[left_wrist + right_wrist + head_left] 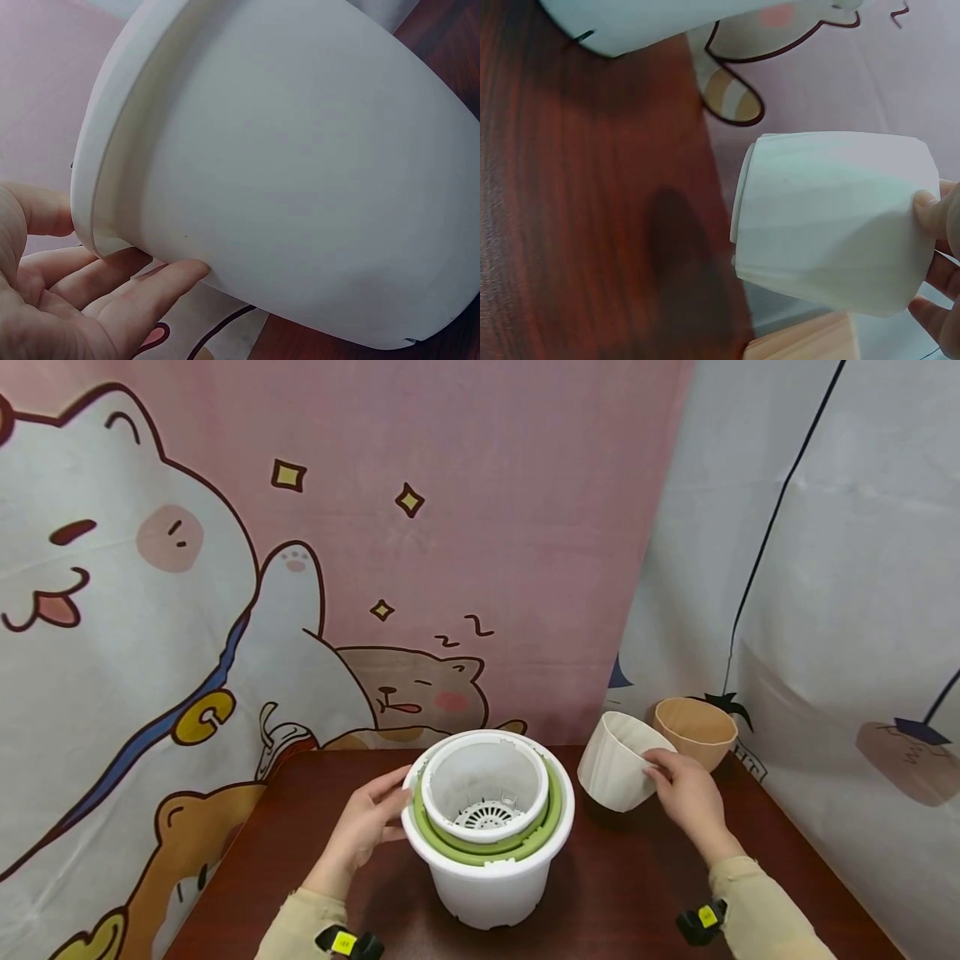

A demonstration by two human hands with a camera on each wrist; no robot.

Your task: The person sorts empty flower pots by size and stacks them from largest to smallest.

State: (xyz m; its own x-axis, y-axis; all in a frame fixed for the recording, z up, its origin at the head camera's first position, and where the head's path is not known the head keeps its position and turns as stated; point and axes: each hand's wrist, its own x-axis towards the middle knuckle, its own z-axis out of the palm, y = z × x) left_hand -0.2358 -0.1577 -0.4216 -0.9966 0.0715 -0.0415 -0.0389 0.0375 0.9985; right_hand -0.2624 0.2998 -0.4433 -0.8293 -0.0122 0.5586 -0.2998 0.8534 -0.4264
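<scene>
A large white flowerpot (491,893) stands on the table, with a green pot (472,858) and a smaller white pot (480,768) nested inside it. The innermost one has a slotted base. My left hand (367,822) grips the large pot's rim at its left side, thumb at the edge and fingers beneath, as the left wrist view (90,285) shows. To the right, my right hand (690,797) pinches the rim of a ribbed cream pot (611,764). That pot hangs tilted above the table, its shadow below it.
A tan pot (697,727) stands at the back right, just behind the cream one. The dark red wooden table (630,893) meets a printed cloth backdrop (525,568) at its far edge and another cloth on the right.
</scene>
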